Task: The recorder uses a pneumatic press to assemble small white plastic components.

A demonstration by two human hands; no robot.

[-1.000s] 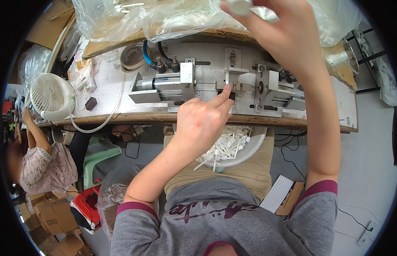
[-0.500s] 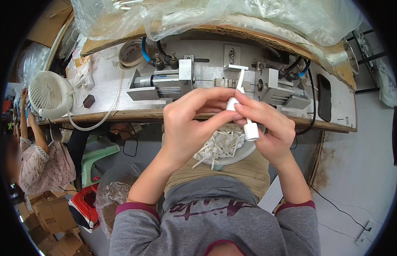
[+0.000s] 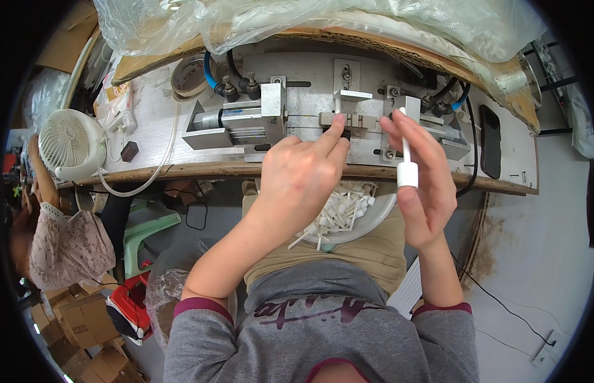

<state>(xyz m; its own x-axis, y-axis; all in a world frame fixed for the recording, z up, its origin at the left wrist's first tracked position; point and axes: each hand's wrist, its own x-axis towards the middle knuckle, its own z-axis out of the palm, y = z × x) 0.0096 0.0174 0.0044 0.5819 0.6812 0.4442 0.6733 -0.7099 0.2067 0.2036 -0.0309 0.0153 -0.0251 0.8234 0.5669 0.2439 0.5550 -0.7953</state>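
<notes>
My left hand (image 3: 303,169) reaches over the bench edge. Its index finger stretches to a small metal block (image 3: 361,121) between two cylinder units. A thin white stick (image 3: 337,104) shows just past that fingertip, touching it; my hand covers the rest, thumb included. To the right, my right hand (image 3: 431,182) pinches a ribbed white cap (image 3: 407,174) low down, with a thin white stem pointing up from it. Its other fingers are loosely curled beside the stem. Below, a pale round basket (image 3: 380,220) on my lap holds many similar white capped sticks.
Pneumatic cylinders (image 3: 249,121) with blue and black hoses flank the block. A white fan (image 3: 72,143) and tape roll (image 3: 190,78) sit at left, a black phone (image 3: 490,145) at right. Cardboard and plastic sheeting (image 3: 373,25) overhang the back. Another person (image 3: 70,246) works at far left.
My hands have parted. The left has moved forward to the metal block, with a white stick now there. The right has shifted right, carrying a white capped stick with its stem upward.
</notes>
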